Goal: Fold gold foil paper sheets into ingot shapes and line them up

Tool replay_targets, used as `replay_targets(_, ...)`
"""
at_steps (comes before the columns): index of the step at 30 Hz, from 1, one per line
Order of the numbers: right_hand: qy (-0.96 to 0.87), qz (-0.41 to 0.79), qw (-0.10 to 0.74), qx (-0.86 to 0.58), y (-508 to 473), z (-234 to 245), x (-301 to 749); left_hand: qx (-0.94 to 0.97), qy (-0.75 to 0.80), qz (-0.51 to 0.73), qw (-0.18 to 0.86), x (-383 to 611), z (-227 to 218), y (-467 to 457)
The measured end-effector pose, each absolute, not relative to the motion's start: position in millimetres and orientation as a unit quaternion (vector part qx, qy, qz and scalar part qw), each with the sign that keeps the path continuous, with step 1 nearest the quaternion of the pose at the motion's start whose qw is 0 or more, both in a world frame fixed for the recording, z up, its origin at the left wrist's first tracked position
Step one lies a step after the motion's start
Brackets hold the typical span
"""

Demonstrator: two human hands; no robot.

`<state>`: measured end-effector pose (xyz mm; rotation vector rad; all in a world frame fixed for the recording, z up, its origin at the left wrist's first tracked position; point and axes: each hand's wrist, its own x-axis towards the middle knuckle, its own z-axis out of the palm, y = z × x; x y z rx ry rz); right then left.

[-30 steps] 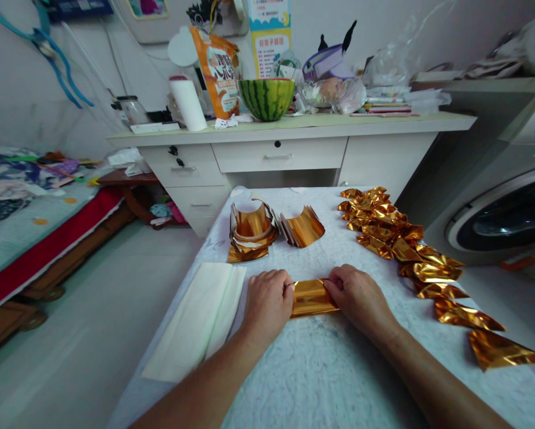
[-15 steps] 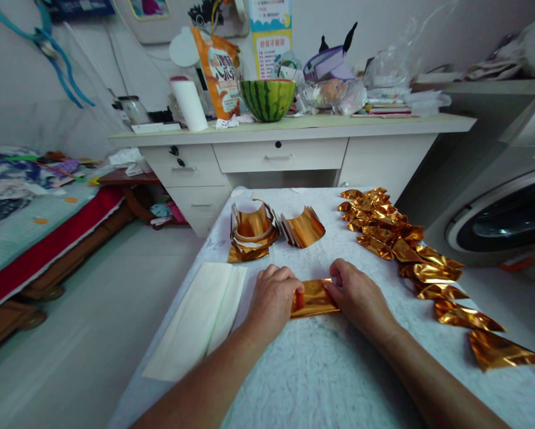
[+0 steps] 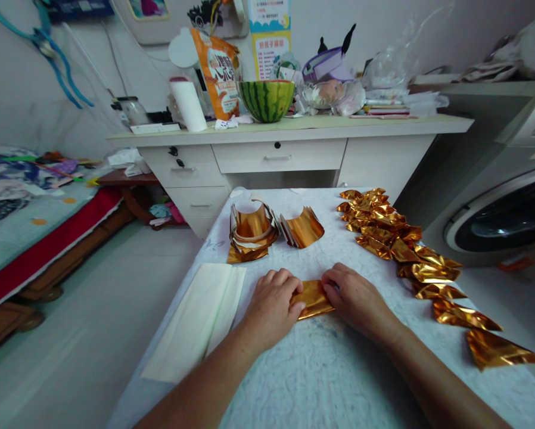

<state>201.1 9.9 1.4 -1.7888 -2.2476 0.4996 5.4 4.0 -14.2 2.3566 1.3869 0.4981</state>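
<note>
The left hand [image 3: 271, 307] lay knuckles up on the table [image 3: 321, 369], fingers curled in and thumb tip pressed onto the left end of the gold strip [image 3: 313, 296], so it was closed in a pinch on that end; the right hand [image 3: 354, 298] faced it from the other side, fingers bunched and closed on the right end, though the fingertips themselves were partly hidden under the knuckles; the strip sat flat between the two hands, touching both, with only a short middle part showing; its long axis ran left to right across the person, slightly tilted, the right end a little lower and nearer the body; neither hand was clearly the nearer one, since each held its own end; the strip's near edge lay on the table's white cloth.

Just left of the left hand lay a white sheet [image 3: 196, 322], long axis running away from the person, apart from the strip; beyond the hands stood two curled stacks [image 3: 251, 229] of gold foil, side by side, well apart from the strip; to the right, a line of folded pieces [image 3: 401, 244] ran along the table's right edge; past the table stood a desk [image 3: 294, 128] with a watermelon half [image 3: 266, 98] on it.
</note>
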Motion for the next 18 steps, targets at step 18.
replay_targets(18, -0.778, 0.036, 0.049, -0.625, -14, 2, 179, 0.843, 0.457, 0.131, 0.253, -8, -9, -1)
